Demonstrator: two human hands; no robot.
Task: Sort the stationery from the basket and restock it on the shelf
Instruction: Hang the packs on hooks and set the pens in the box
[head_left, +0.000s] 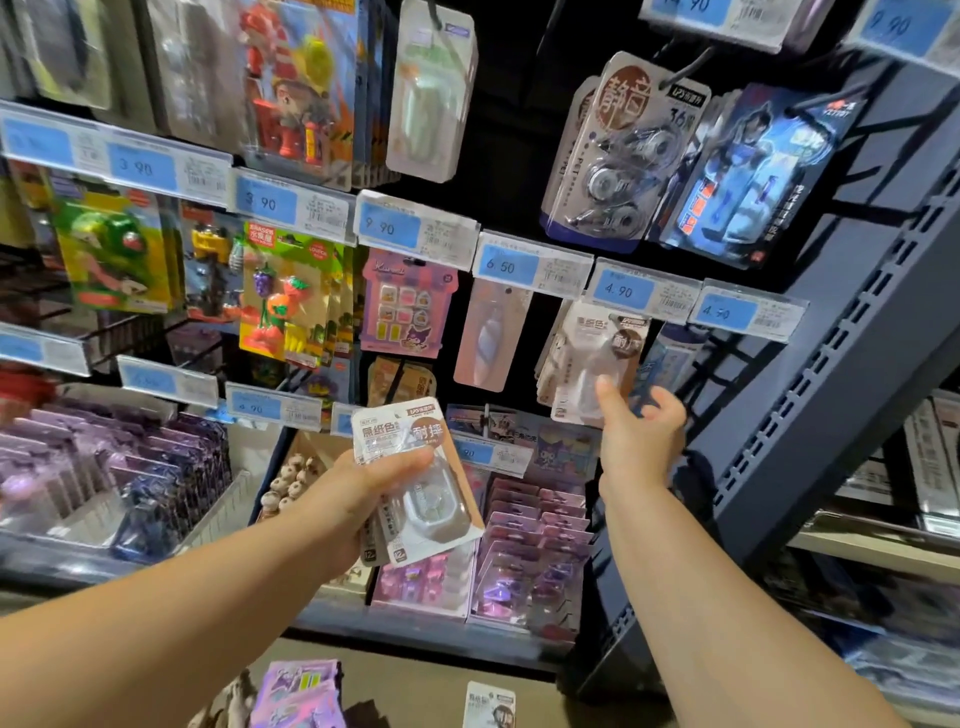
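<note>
My left hand (358, 488) grips a small stack of white correction-tape packs (415, 467), held up in front of the lower shelf. My right hand (636, 436) reaches up to the right, fingers spread and thumb raised, touching the bottom of the matching white packs (592, 358) hanging on a peg under the 4.90 price tag (623, 291). It holds nothing that I can see. At the bottom edge lie a purple pack (298, 693) and another white pack (488, 704), apparently in the basket, which is mostly out of view.
Pegs above carry toy erasers (280, 291), a pink sticker card (408, 301), a blue-white pen pack (491, 332) and larger tape packs (618, 156). Purple card packs (524, 551) fill trays below. A dark blue shelf upright (831, 374) stands right of my right hand.
</note>
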